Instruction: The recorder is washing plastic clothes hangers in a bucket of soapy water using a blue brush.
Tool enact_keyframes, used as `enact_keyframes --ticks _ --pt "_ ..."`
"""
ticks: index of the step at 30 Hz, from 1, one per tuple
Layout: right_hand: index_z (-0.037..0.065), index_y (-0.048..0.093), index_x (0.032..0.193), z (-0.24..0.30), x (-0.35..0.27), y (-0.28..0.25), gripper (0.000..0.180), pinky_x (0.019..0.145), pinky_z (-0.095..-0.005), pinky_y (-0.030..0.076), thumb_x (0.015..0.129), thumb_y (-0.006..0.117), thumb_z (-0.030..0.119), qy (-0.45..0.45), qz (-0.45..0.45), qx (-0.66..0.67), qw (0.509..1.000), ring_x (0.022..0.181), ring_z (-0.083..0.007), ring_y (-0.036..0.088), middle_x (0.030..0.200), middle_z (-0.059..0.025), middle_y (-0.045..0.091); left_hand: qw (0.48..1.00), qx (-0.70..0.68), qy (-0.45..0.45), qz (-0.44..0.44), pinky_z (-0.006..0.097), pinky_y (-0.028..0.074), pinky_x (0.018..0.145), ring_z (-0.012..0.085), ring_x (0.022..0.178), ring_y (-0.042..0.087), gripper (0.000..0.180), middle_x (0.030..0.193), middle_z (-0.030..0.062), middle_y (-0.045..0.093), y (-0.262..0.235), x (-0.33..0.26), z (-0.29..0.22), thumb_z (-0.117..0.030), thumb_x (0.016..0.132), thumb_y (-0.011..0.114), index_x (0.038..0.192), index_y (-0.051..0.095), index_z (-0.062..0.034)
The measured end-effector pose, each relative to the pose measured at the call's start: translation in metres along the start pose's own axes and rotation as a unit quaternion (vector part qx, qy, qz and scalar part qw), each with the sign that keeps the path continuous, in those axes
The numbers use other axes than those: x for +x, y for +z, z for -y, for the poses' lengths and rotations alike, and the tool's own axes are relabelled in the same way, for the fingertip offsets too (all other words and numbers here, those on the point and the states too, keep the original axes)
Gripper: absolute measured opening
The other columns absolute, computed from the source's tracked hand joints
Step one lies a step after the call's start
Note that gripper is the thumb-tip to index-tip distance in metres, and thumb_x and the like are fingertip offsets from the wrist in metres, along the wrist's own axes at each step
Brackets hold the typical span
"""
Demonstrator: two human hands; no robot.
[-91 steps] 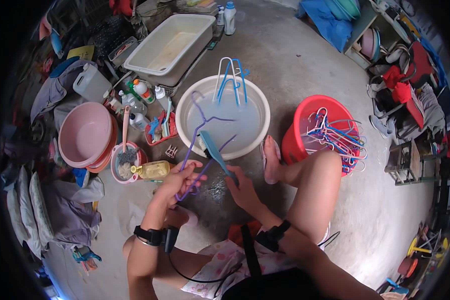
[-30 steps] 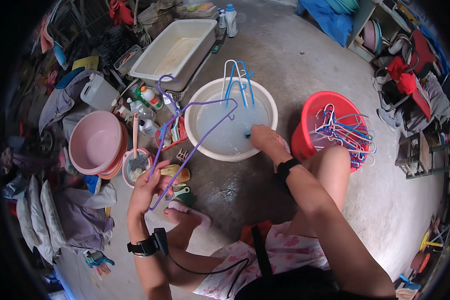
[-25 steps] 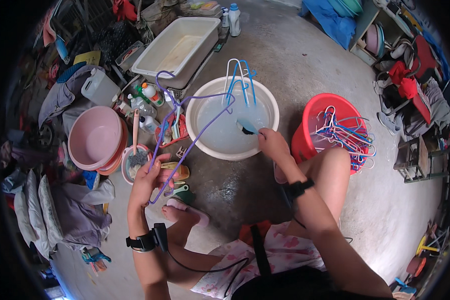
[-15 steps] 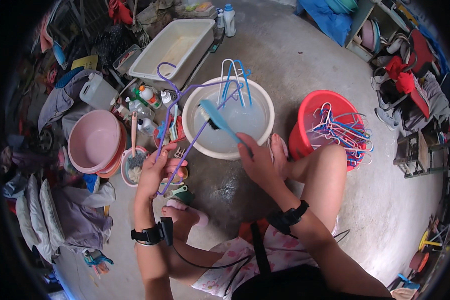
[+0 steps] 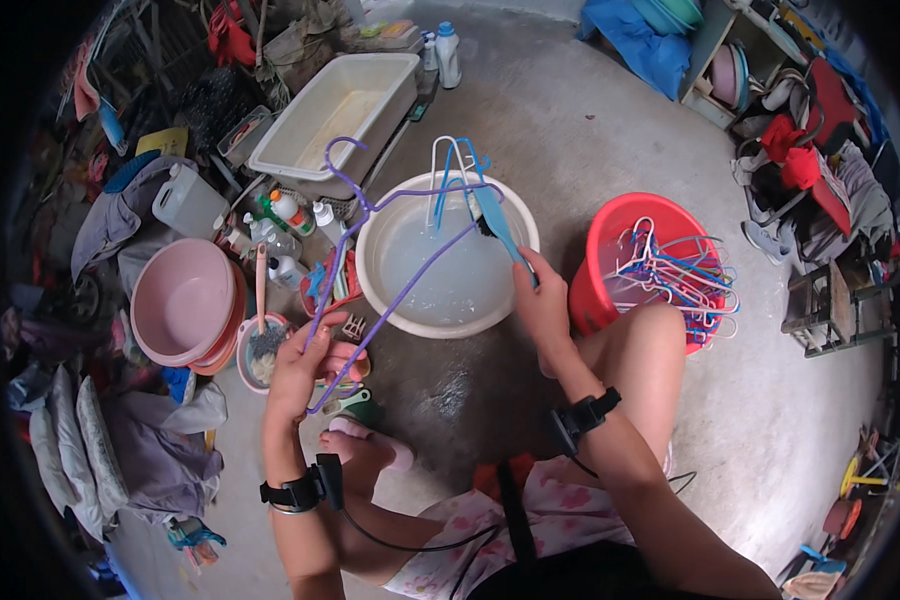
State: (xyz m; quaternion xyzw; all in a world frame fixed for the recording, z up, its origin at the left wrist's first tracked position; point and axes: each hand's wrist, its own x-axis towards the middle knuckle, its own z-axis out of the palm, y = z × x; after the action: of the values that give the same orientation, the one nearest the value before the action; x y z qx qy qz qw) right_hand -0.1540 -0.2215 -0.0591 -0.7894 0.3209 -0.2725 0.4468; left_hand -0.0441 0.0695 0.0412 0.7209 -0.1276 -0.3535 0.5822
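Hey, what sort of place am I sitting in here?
Likely a home storage or utility room used for washing: a round off-white plastic basin of cloudy water on a bare grey concrete floor, clustered plastic bottles, and heaped purple-grey cloth.

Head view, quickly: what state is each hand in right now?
Left hand: holding the purple hanger.
Right hand: closed on the handle of the blue brush.

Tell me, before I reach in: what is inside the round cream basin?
The basin holds cloudy water, with white and blue hangers standing at the far side. Water hides their submerged parts and the bottom; the purple hanger covers a strip.
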Motion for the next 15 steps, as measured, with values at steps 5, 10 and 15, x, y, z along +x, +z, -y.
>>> enact_keyframes --ticks 5,10,15 --pt "0.006 0.059 0.109 0.021 -0.019 0.008 0.028 0.059 -0.0442 0.048 0.086 0.056 0.021 -0.086 0.055 -0.013 0.995 0.061 -0.0367 0.062 0.068 -0.0233 0.061 0.999 0.032 0.018 -0.024 0.020 0.040 0.051 0.0125 0.065 0.064 0.037 0.083 0.0083 0.067 0.004 0.007 0.005 -0.029 0.098 0.039 0.121 0.048 -0.0022" --pt "0.006 0.058 0.106 0.019 -0.022 0.023 0.024 0.064 -0.0487 0.048 0.087 0.054 0.020 -0.055 0.048 -0.086 0.994 0.071 -0.0432 0.060 0.075 -0.0251 0.062 0.996 -0.010 0.037 -0.081 0.020 0.040 0.049 0.0128 0.066 0.064 0.037 0.086 0.0106 0.067 -0.008 0.010 0.013 -0.031 0.098 0.038 0.119 0.050 -0.0020" --pt "0.001 0.061 0.100 -0.015 0.028 0.043 0.023 0.073 -0.0477 0.049 0.086 0.051 0.017 -0.028 0.213 -0.272 0.938 0.083 -0.0405 0.062 0.089 -0.0244 0.064 0.994 -0.025 0.061 -0.081 0.020 0.041 0.050 0.0129 0.066 0.064 0.037 0.087 0.0113 0.067 -0.006 0.006 0.006 -0.031 0.099 0.037 0.119 0.050 -0.0020"
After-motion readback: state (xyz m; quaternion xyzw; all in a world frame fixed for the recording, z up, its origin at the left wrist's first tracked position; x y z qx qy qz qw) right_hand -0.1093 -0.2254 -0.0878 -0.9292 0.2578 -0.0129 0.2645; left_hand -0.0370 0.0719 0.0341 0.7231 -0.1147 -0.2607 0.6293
